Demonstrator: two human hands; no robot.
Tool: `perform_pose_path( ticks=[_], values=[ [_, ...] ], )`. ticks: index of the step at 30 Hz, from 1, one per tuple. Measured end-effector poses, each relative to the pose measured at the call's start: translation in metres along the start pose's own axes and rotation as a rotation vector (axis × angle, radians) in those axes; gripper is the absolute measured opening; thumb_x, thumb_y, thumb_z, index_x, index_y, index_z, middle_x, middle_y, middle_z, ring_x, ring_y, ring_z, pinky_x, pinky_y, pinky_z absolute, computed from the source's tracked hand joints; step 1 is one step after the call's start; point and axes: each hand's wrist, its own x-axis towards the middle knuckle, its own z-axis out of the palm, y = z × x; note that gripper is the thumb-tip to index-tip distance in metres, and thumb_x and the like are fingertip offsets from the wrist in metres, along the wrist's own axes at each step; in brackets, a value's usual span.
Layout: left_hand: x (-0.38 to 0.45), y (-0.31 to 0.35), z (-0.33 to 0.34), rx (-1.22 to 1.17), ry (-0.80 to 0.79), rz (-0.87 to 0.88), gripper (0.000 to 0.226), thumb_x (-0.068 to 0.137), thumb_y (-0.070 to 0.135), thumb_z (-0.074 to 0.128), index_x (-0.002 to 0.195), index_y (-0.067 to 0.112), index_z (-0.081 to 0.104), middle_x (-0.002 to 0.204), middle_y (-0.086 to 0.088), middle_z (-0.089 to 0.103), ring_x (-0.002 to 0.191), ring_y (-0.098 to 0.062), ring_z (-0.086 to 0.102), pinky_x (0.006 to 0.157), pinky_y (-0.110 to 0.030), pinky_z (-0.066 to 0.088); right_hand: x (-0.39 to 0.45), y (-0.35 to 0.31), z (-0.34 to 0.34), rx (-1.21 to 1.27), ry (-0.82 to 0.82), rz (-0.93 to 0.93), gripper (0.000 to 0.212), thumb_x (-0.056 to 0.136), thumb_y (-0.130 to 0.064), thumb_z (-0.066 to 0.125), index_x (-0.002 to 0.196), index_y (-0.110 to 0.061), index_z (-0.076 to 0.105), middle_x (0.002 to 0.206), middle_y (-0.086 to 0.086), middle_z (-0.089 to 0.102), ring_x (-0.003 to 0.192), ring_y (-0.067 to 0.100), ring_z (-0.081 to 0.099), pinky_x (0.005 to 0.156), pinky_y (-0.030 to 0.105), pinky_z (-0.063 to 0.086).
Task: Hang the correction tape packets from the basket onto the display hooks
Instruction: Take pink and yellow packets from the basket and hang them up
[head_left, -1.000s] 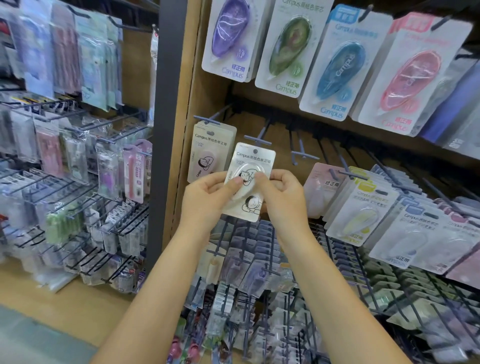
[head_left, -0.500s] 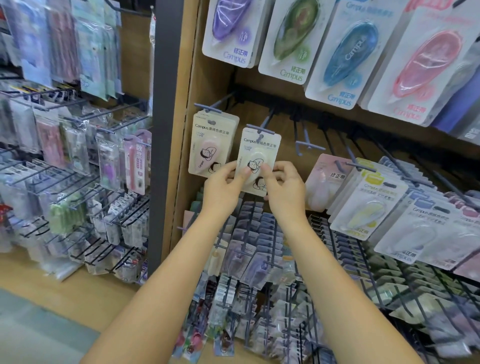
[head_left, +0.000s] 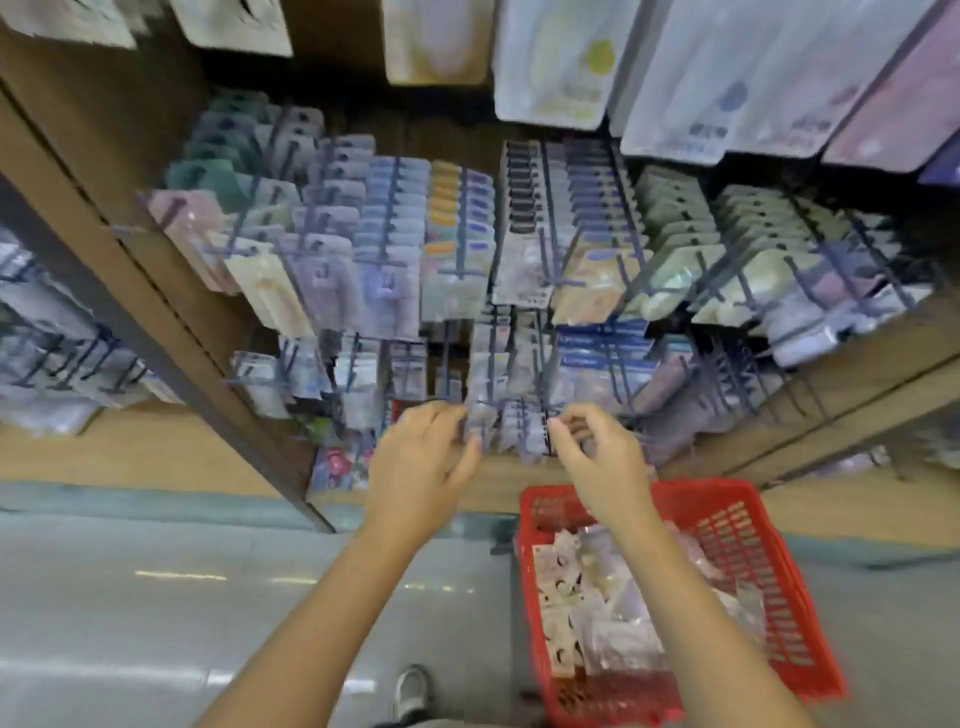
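A red plastic basket (head_left: 737, 525) stands on the floor at the lower right, and several correction tape packets (head_left: 597, 608) lie in it. My left hand (head_left: 421, 467) and my right hand (head_left: 597, 462) hang in the air in front of the lowest rows of hooks, both empty, fingers loosely curled. My right forearm crosses over the basket's near left part. The frame is blurred. Rows of display hooks (head_left: 462, 249) loaded with packets fill the shelf above my hands.
A brown wooden upright (head_left: 156, 291) divides this bay from another rack of hooks at the left. Large hanging packets (head_left: 561, 62) overhang the top of the view. Grey floor lies below, with a shoe (head_left: 413, 686) near the bottom edge.
My hands have let go of the packet, which stayed on its upper hook. The view has swung sharply down, and both hands have dropped to just above the basket.
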Motion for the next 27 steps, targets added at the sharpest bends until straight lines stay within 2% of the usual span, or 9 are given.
perform_pose_path(
  ticks=[3, 6, 9, 12, 14, 17, 19, 23, 27],
  values=[
    [-0.059, -0.003, 0.101, 0.037, -0.243, -0.099, 0.06, 0.092, 0.044, 0.05, 0.129, -0.001, 0.066, 0.127, -0.021, 0.068, 0.117, -0.038, 0.063, 0.086, -0.051, 0.06, -0.028, 0.121, 0.014, -0.05, -0.108, 0.249, 0.028, 0.095, -0.033, 0.068, 0.111, -0.01, 0.064, 0.105, 0.006, 0.068, 0.101, 0.026, 0.065, 0.085, 0.037, 0.051],
    [-0.122, 0.003, 0.185, 0.093, -0.447, -0.131, 0.079, 0.093, 0.052, 0.044, 0.146, -0.007, 0.049, 0.149, -0.027, 0.052, 0.133, -0.045, 0.056, 0.097, -0.061, 0.055, -0.056, 0.218, 0.019, -0.009, -0.285, 0.474, 0.033, 0.095, -0.018, 0.069, 0.121, 0.0, 0.06, 0.114, 0.01, 0.06, 0.113, 0.023, 0.058, 0.078, 0.01, 0.04],
    [-0.169, 0.017, 0.242, 0.092, -0.461, -0.154, 0.088, 0.1, 0.062, 0.035, 0.154, -0.008, 0.032, 0.16, -0.028, 0.034, 0.144, -0.047, 0.041, 0.107, -0.064, 0.043, -0.07, 0.299, 0.023, -0.101, -0.384, 0.523, 0.05, 0.092, -0.028, 0.073, 0.134, -0.007, 0.055, 0.135, 0.009, 0.054, 0.126, 0.022, 0.053, 0.093, 0.018, 0.039],
    [-0.187, 0.039, 0.274, 0.052, -0.435, -0.286, 0.102, 0.099, 0.074, 0.022, 0.158, -0.01, 0.02, 0.164, -0.032, 0.021, 0.148, -0.048, 0.031, 0.117, -0.056, 0.033, -0.077, 0.366, 0.027, -0.238, -0.558, 0.504, 0.039, 0.091, -0.018, 0.074, 0.124, -0.005, 0.058, 0.12, 0.003, 0.051, 0.108, 0.018, 0.054, 0.077, 0.011, 0.038],
    [-0.191, 0.049, 0.284, 0.074, -0.38, -0.356, 0.102, 0.096, 0.068, 0.039, 0.158, -0.011, 0.019, 0.165, -0.032, 0.019, 0.149, -0.048, 0.029, 0.118, -0.057, 0.029, -0.075, 0.395, 0.033, -0.4, -0.637, 0.387, 0.022, 0.091, -0.017, 0.071, 0.111, -0.01, 0.063, 0.112, -0.001, 0.05, 0.099, 0.017, 0.054, 0.077, 0.021, 0.045],
    [-0.192, 0.053, 0.289, 0.156, -0.338, -0.363, 0.1, 0.092, 0.059, 0.049, 0.158, -0.011, 0.02, 0.166, -0.031, 0.019, 0.153, -0.044, 0.023, 0.121, -0.058, 0.027, -0.073, 0.412, 0.05, -0.376, -0.753, 0.313, 0.043, 0.081, -0.029, 0.083, 0.117, -0.009, 0.068, 0.119, 0.008, 0.061, 0.113, 0.027, 0.057, 0.097, 0.036, 0.047],
    [-0.193, 0.053, 0.29, 0.195, -0.324, -0.356, 0.099, 0.092, 0.057, 0.051, 0.158, -0.01, 0.02, 0.165, -0.031, 0.019, 0.154, -0.044, 0.022, 0.121, -0.059, 0.027, -0.078, 0.407, 0.055, -0.334, -0.824, 0.299, 0.049, 0.076, -0.028, 0.087, 0.119, -0.012, 0.069, 0.125, 0.01, 0.056, 0.119, 0.027, 0.053, 0.093, 0.031, 0.043],
    [-0.192, 0.055, 0.29, 0.229, -0.322, -0.376, 0.1, 0.093, 0.061, 0.048, 0.159, -0.009, 0.019, 0.167, -0.028, 0.018, 0.155, -0.042, 0.02, 0.122, -0.058, 0.022, -0.083, 0.409, 0.064, -0.375, -0.921, 0.252, 0.06, 0.077, -0.02, 0.085, 0.132, -0.025, 0.063, 0.126, 0.003, 0.045, 0.105, 0.008, 0.048, 0.079, 0.021, 0.036],
    [-0.189, 0.058, 0.288, 0.255, -0.343, -0.412, 0.1, 0.094, 0.065, 0.042, 0.16, -0.006, 0.017, 0.169, -0.025, 0.016, 0.157, -0.04, 0.017, 0.124, -0.055, 0.018, -0.078, 0.415, 0.064, -0.366, -0.901, 0.218, 0.027, 0.078, -0.02, 0.084, 0.101, -0.018, 0.071, 0.106, 0.0, 0.045, 0.109, 0.022, 0.054, 0.078, 0.027, 0.038]
  ],
)
